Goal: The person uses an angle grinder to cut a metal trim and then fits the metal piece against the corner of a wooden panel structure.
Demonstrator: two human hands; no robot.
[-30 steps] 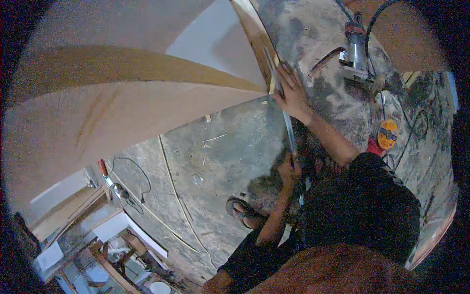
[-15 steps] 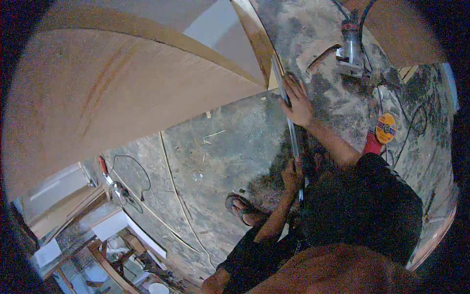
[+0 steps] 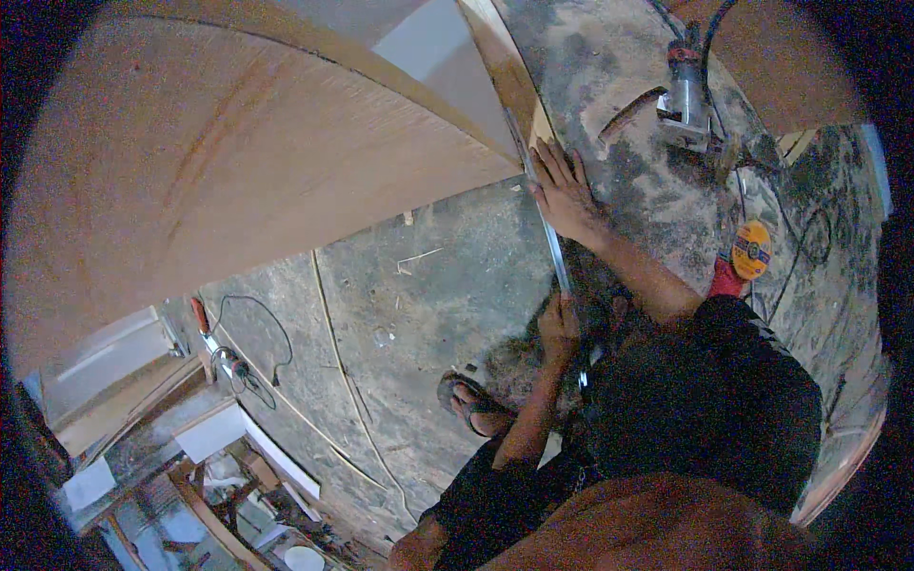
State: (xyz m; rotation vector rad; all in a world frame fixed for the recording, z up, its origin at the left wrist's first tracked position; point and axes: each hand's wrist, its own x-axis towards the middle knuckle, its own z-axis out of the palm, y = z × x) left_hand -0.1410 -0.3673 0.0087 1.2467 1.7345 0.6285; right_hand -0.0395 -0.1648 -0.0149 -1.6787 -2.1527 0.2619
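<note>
A long, thin metal bar (image 3: 556, 255) runs from the corner of a large pale wooden panel (image 3: 286, 162) back toward my body. My left hand (image 3: 559, 328) is closed around its nearer part. Farther along, my right hand (image 3: 567, 198) lies with fingers stretched out over the bar and the end of a narrow wooden edge piece (image 3: 514, 81). The bar's far end rests along that edge piece, beside the panel's corner. Part of the bar is hidden under both hands.
A router-like power tool (image 3: 684, 100) stands at the upper right. Nearer is a red tool with a yellow disc (image 3: 750, 249). At left, a corded tool (image 3: 228, 362) lies near thin wooden strips (image 3: 333, 333). Scrap wood (image 3: 214, 509) fills the lower left.
The metal bar has shifted left and its far end now lies against the wooden edge piece. Both hands moved slightly left with it, and the right fingers reach onto the wood.
</note>
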